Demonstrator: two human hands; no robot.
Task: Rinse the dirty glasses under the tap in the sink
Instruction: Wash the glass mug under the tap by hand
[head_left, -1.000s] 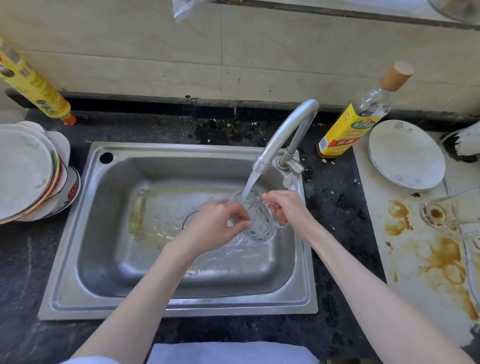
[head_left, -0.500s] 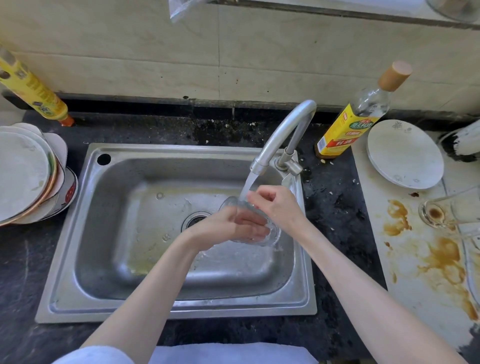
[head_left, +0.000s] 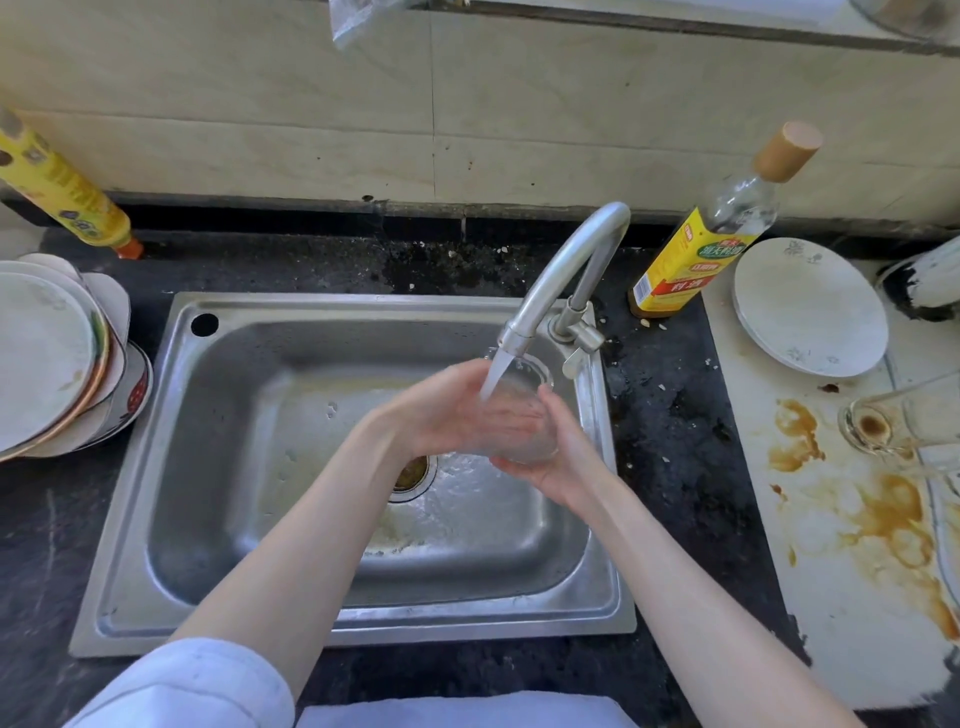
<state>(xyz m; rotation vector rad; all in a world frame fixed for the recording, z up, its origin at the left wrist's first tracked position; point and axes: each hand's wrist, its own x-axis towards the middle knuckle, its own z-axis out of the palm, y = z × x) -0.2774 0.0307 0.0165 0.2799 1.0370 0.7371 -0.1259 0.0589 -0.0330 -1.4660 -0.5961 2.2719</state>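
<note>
A clear glass is held over the steel sink, right under the running tap. Water streams from the spout into the glass's mouth. My right hand cups the glass from below and the right, fingers curled round it. My left hand holds its left side, with fingers reaching into or against the glass. Another dirty glass lies on its side on the stained white board at the right.
A stack of plates sits left of the sink. A yellow-labelled bottle and a white plate stand right of the tap. A yellow bottle leans at the back left. The board carries brown spills.
The glass has been turned and raised closer to the spout, its mouth now toward the stream. Both hands have shifted up and right with it.
</note>
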